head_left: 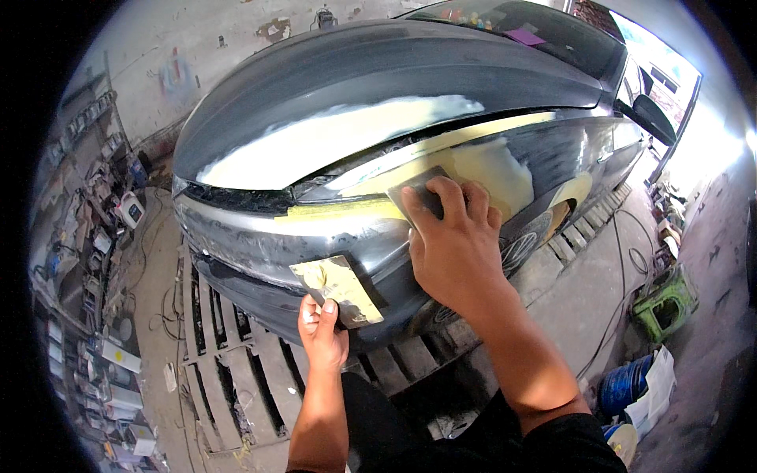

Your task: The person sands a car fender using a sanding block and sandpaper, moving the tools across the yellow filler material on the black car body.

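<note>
Smeared plate [356, 293] is clamped in left grip [323, 337], dark flat spreader [415, 180] is pinched by right grip [457, 251] against car fender [550, 154], lettering too small on white jug [131, 210] leftward of grips

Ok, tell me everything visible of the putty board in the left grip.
The putty board is a thin, flat, roughly rectangular plate. Its face is smeared with pale yellow paste, heaped thickest toward the upper left, with darker marks near the lower edge. Its material is hard to tell. It sits askew before the car's front bumper; whether they touch is unclear. The left grip holds its lower left side, thumb over the face.
</note>
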Action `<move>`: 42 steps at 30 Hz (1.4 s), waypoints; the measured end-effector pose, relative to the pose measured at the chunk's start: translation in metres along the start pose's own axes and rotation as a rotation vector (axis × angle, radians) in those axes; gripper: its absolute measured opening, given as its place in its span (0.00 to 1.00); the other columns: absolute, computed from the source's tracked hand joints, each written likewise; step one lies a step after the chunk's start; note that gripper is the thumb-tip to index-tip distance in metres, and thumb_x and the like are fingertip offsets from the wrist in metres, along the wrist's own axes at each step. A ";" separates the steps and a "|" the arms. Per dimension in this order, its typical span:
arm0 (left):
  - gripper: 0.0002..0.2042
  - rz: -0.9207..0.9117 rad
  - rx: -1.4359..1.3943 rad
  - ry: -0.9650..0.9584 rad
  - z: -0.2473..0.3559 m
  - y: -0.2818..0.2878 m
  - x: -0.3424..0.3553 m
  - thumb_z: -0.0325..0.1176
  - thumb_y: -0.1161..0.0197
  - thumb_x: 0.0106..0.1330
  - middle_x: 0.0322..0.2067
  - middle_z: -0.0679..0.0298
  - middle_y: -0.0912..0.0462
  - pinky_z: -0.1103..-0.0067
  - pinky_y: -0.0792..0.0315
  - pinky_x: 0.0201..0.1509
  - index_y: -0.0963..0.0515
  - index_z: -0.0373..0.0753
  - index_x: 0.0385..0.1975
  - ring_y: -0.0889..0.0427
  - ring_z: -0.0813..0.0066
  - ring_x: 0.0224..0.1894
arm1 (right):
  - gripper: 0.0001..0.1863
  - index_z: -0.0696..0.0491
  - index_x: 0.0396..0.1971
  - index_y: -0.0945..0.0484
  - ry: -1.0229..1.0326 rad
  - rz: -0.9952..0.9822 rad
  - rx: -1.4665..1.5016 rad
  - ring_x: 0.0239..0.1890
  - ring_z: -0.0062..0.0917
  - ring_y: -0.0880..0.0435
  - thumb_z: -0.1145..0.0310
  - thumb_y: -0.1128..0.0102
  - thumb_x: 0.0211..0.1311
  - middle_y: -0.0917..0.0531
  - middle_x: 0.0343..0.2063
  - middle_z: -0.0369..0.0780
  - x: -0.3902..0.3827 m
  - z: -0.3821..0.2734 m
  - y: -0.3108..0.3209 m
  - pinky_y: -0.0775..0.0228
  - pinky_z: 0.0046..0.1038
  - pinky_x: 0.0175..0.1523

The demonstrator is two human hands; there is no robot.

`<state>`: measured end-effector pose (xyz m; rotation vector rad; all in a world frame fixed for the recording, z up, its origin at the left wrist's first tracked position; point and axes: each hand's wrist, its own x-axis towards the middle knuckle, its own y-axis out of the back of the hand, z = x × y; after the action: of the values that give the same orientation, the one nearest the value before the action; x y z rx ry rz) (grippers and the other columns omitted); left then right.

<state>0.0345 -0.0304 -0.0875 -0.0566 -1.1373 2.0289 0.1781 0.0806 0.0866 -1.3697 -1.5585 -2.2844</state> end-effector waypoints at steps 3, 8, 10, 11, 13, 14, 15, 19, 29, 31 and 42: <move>0.15 0.002 0.001 0.006 0.001 0.000 -0.001 0.30 0.37 0.64 0.45 0.60 0.20 0.75 0.31 0.57 0.29 0.34 0.48 0.22 0.74 0.48 | 0.27 0.45 0.56 0.30 -0.013 0.008 0.020 0.54 0.48 0.36 0.66 0.40 0.53 0.34 0.53 0.44 0.004 -0.001 0.007 0.40 0.51 0.49; 0.15 -0.007 0.005 0.006 -0.002 0.000 0.002 0.30 0.37 0.64 0.45 0.60 0.20 0.75 0.31 0.56 0.29 0.34 0.48 0.22 0.74 0.48 | 0.26 0.45 0.55 0.29 -0.021 0.005 -0.014 0.55 0.48 0.37 0.65 0.40 0.53 0.33 0.53 0.44 0.004 0.001 -0.005 0.39 0.51 0.49; 0.15 -0.008 0.006 0.004 -0.003 0.001 0.000 0.30 0.37 0.64 0.46 0.60 0.20 0.75 0.32 0.56 0.29 0.34 0.48 0.22 0.74 0.48 | 0.25 0.45 0.55 0.29 -0.011 -0.007 -0.015 0.55 0.48 0.37 0.65 0.41 0.53 0.33 0.53 0.43 0.000 0.002 -0.005 0.39 0.51 0.49; 0.15 -0.006 0.011 -0.005 -0.002 0.001 0.000 0.30 0.38 0.65 0.46 0.60 0.20 0.75 0.32 0.56 0.29 0.33 0.49 0.22 0.74 0.48 | 0.25 0.45 0.54 0.28 -0.005 -0.008 -0.013 0.55 0.48 0.37 0.65 0.41 0.53 0.33 0.53 0.43 0.000 0.002 -0.004 0.39 0.51 0.49; 0.15 0.005 0.022 -0.011 0.001 0.001 -0.002 0.30 0.38 0.65 0.46 0.60 0.20 0.75 0.32 0.57 0.29 0.33 0.49 0.22 0.74 0.47 | 0.25 0.46 0.54 0.28 -0.006 -0.031 0.001 0.55 0.48 0.36 0.65 0.41 0.53 0.32 0.53 0.43 0.000 0.001 0.004 0.39 0.51 0.48; 0.15 0.012 0.024 -0.008 0.001 0.000 -0.002 0.29 0.38 0.65 0.45 0.60 0.20 0.75 0.32 0.57 0.29 0.33 0.48 0.22 0.74 0.47 | 0.25 0.46 0.54 0.28 -0.005 -0.041 0.004 0.55 0.48 0.36 0.65 0.41 0.53 0.32 0.53 0.43 0.001 0.001 0.008 0.39 0.51 0.48; 0.15 0.020 0.027 -0.006 0.001 0.000 -0.003 0.29 0.38 0.65 0.45 0.60 0.20 0.75 0.32 0.57 0.29 0.33 0.48 0.22 0.74 0.47 | 0.25 0.46 0.54 0.28 0.001 -0.018 0.015 0.55 0.48 0.36 0.65 0.41 0.53 0.32 0.54 0.43 0.003 0.001 0.009 0.39 0.51 0.48; 0.15 0.014 0.018 0.000 0.001 -0.004 -0.001 0.29 0.38 0.65 0.46 0.60 0.20 0.75 0.32 0.57 0.29 0.33 0.49 0.22 0.74 0.47 | 0.25 0.46 0.54 0.28 0.003 0.032 0.004 0.55 0.48 0.36 0.65 0.41 0.53 0.32 0.54 0.42 0.008 -0.002 0.000 0.39 0.50 0.48; 0.15 0.011 0.032 -0.001 0.002 -0.002 -0.003 0.30 0.38 0.65 0.46 0.61 0.20 0.75 0.32 0.57 0.29 0.34 0.49 0.22 0.74 0.48 | 0.24 0.47 0.53 0.27 0.015 -0.026 0.010 0.53 0.46 0.34 0.65 0.42 0.52 0.31 0.54 0.42 -0.002 -0.002 0.017 0.38 0.50 0.48; 0.15 0.012 0.024 0.001 0.001 -0.002 -0.004 0.30 0.38 0.65 0.45 0.61 0.20 0.75 0.33 0.57 0.28 0.34 0.49 0.22 0.74 0.48 | 0.25 0.47 0.54 0.27 0.022 -0.007 0.021 0.53 0.47 0.34 0.65 0.42 0.52 0.31 0.54 0.42 0.007 -0.005 0.019 0.37 0.50 0.48; 0.12 0.013 -0.027 0.010 0.008 -0.012 -0.004 0.29 0.39 0.66 0.45 0.61 0.20 0.72 0.31 0.57 0.29 0.35 0.47 0.22 0.72 0.48 | 0.25 0.47 0.55 0.29 0.005 -0.102 0.009 0.54 0.48 0.34 0.64 0.42 0.54 0.32 0.55 0.42 -0.004 -0.011 0.014 0.36 0.51 0.49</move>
<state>0.0413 -0.0348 -0.0751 -0.0872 -1.1609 2.0228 0.1803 0.0632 0.0934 -1.3105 -1.6714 -2.3326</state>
